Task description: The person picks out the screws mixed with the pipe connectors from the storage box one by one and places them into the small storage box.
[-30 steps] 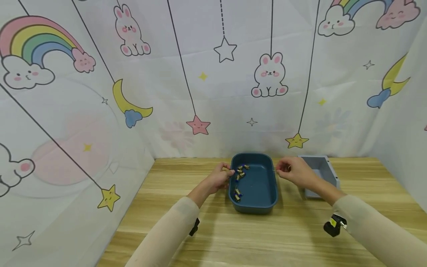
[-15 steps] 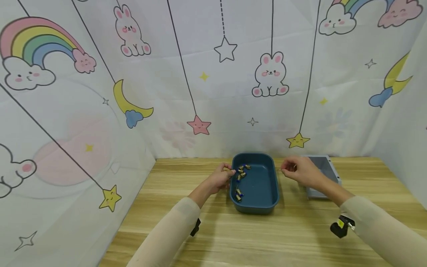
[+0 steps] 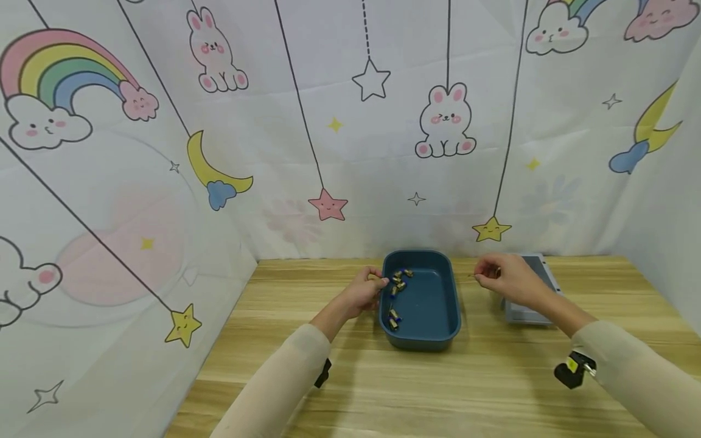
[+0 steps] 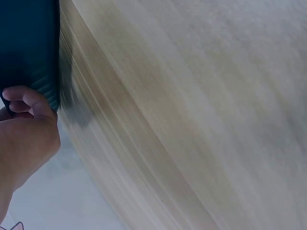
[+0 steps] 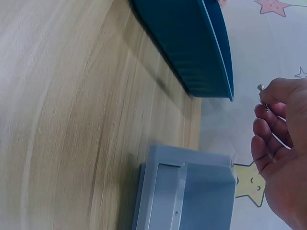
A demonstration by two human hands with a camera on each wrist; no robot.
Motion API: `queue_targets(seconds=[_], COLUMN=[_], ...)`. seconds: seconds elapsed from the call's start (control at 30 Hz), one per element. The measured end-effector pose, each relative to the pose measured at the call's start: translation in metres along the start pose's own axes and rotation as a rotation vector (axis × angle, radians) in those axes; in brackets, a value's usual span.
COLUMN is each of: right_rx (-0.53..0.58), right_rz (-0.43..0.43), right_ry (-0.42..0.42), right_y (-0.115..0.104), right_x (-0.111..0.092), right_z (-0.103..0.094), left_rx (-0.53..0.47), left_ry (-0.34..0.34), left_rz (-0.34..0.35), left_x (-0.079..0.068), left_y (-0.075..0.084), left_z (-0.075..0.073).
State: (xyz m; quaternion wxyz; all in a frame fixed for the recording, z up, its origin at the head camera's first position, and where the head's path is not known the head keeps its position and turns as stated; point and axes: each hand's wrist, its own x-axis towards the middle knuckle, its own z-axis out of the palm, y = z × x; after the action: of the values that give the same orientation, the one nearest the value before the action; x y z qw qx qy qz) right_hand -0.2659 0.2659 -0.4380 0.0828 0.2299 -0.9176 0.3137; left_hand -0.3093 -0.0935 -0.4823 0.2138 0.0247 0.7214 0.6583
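Note:
My left hand (image 3: pixel 365 292) grips the left rim of a deep blue plastic bin (image 3: pixel 429 313), thumb over the edge. Several small brass-coloured fittings with blue ends (image 3: pixel 395 316) lie inside along its left side. My right hand (image 3: pixel 509 277) is held between the blue bin and a grey bin (image 3: pixel 531 313). Between its thumb and index finger it pinches a small screw (image 5: pixel 262 88), head showing and threaded tip downward in the right wrist view. Its other fingers are loosely curled. In the head view, my right hand and forearm cover part of the grey bin.
Both bins stand on a wood-grain table (image 3: pixel 350 389) near its back edge. A white cloth with cartoon prints (image 3: pixel 383 152) hangs behind and along the sides. A black wrist camera (image 3: pixel 572 370) is strapped under my right sleeve.
My right hand has moved right with the screw, from beside the blue bin's right rim toward the grey bin. My left hand keeps its hold on the blue bin.

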Motion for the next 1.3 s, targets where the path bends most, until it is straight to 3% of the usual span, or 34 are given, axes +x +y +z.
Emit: queue_targets(seconds=[0.47, 0.87, 1.3], right_rx=[-0.027, -0.017, -0.016], right_rz=[0.011, 0.092, 0.051], right_ry=[0.019, 0.011, 0.041], right_y=[0.011, 0.02, 0.034], right_x=[-0.001, -0.001, -0.008], right_z=[-0.006, -0.011, -0.012], left_rx=[-0.013, -0.015, -0.027], left_ry=[0.012, 0.026, 0.029], left_rz=[-0.001, -0.003, 0.0], left_x=[0.002, 0.004, 0.002], left_y=[-0.003, -0.005, -0.003], left_z=[0.0, 0.0, 0.001])
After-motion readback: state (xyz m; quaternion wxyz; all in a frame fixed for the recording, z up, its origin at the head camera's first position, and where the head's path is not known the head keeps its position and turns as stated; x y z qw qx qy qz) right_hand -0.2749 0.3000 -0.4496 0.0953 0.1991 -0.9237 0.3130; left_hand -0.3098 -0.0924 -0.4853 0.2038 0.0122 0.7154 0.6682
